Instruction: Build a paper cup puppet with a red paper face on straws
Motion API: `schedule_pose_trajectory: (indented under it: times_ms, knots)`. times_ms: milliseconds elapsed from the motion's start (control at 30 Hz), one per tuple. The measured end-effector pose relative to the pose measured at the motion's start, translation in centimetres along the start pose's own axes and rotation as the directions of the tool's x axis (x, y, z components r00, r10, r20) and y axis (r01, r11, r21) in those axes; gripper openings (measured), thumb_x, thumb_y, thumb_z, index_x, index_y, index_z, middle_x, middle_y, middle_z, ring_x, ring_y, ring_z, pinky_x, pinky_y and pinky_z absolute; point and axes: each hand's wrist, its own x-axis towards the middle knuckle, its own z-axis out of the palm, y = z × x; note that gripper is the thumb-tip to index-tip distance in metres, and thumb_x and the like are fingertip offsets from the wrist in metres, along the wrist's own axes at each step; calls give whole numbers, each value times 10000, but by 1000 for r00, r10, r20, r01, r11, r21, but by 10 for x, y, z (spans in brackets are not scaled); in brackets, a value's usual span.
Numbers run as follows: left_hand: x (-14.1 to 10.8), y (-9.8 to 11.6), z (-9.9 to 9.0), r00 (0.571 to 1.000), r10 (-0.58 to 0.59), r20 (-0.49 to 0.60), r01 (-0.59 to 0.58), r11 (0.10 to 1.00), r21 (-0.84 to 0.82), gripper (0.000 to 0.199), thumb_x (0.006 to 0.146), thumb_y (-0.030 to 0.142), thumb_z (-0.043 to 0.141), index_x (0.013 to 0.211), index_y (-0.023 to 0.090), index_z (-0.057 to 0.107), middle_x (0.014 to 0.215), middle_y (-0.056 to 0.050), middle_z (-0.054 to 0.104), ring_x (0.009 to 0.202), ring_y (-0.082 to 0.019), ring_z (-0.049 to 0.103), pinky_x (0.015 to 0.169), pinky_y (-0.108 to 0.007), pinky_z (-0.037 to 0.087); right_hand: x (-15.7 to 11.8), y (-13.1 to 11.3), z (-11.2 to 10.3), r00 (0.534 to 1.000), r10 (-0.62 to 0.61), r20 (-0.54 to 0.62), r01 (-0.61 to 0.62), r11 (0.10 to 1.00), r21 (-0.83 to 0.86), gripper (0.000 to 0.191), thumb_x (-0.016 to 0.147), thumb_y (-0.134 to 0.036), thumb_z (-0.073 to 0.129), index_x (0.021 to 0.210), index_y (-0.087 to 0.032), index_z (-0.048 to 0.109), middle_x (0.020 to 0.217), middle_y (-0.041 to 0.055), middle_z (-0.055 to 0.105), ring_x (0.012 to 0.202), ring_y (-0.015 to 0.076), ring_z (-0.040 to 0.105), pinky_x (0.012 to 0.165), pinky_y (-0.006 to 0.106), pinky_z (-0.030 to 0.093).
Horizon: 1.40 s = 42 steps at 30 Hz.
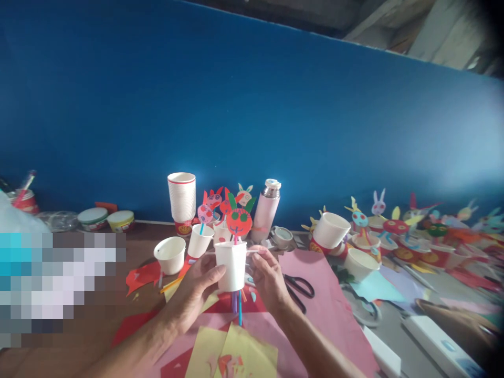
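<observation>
A white paper cup [231, 269] is held upright over the table, with a red rabbit face [238, 223] with green ears standing above its rim. Purple and blue sticks [240, 307] hang below the cup. My left hand [200, 281] grips the cup's left side, thumb on its front. On the right, my right hand [268, 270] pinches a thin white stick [252, 251] that juts from the cup's side near the rim. Yellow paper sheets [252, 349] lie beneath on pink paper [315, 320].
Black-handled scissors [301, 287] lie right of my right hand. Behind are a cup stack [182, 197], a pink thermos [266, 212] and an upright white cup [170, 255]. Several cups with paper rabbits [366, 239] fill the right. A blue wall [252, 105] stands behind the table.
</observation>
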Motion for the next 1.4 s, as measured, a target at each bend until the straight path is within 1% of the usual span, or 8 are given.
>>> schedule_pose_trajectory:
  times_ms: [133, 300, 433, 600, 733, 1000, 1200, 1400]
  knots:
    - [3, 0, -2, 999, 38, 13, -39, 998, 54, 394, 727, 269, 642, 1105, 215, 545, 1135, -88, 624, 1058, -273, 554, 850, -378, 453, -2, 2, 2, 997, 20, 70, -16, 998, -58, 295, 718, -360, 651, 960, -225, 553, 884, 20, 617, 752, 146, 582, 687, 259, 448]
    - [12, -11, -11, 990, 118, -83, -106, 985, 139, 586, 588, 304, 746, 1118, 185, 527, 1105, -130, 631, 1035, -326, 554, 747, -377, 493, -9, 2, 12, 981, 15, 192, 24, 980, -198, 423, 690, -451, 651, 1014, -209, 524, 1050, 70, 593, 938, 221, 560, 743, 303, 455]
    - [13, -18, -10, 986, 157, -55, -148, 978, 149, 504, 624, 265, 732, 1070, 189, 509, 1049, -122, 657, 982, -296, 589, 788, -383, 475, -11, 1, 19, 966, 13, 258, 51, 969, -240, 514, 668, -386, 698, 1107, -224, 486, 1164, 73, 544, 1026, 243, 528, 822, 342, 436]
    - [10, -15, -10, 987, 135, -86, -115, 972, 206, 462, 643, 346, 702, 1041, 191, 526, 968, -106, 685, 890, -281, 625, 711, -352, 491, -8, 4, 17, 973, 3, 232, 62, 960, -272, 499, 668, -385, 702, 1096, -218, 508, 1115, 74, 576, 1013, 248, 539, 830, 345, 434]
    - [12, -12, -19, 983, 142, -115, -109, 962, 252, 315, 724, 327, 640, 994, 187, 556, 958, -83, 674, 875, -230, 614, 693, -298, 480, -6, 5, 11, 972, -22, 232, 96, 944, -315, 526, 668, -398, 699, 1124, -214, 511, 1110, 78, 579, 972, 242, 555, 818, 338, 436]
    - [19, -17, -30, 967, 190, -171, -121, 928, 352, 151, 721, 297, 646, 786, 166, 609, 676, -6, 653, 628, -143, 570, 602, -237, 430, -3, 7, 2, 972, -43, 233, 133, 913, -385, 511, 669, -380, 701, 1117, -216, 521, 1065, 75, 597, 940, 239, 554, 805, 345, 438]
    - [13, -6, -22, 946, 199, -256, -111, 940, 323, 158, 663, 293, 679, 728, 162, 617, 669, -20, 682, 664, -161, 610, 643, -241, 456, -2, 8, 0, 975, -23, 219, 105, 924, -369, 476, 666, -386, 702, 1078, -211, 538, 1016, 68, 614, 909, 233, 561, 798, 347, 436]
    - [12, -4, -27, 951, 184, -249, -115, 956, 270, 113, 702, 256, 646, 741, 159, 604, 746, -33, 713, 717, -182, 655, 696, -279, 486, -3, 7, -1, 973, -7, 231, 89, 934, -347, 465, 684, -368, 692, 1095, -210, 541, 1080, 78, 598, 975, 242, 549, 839, 358, 419]
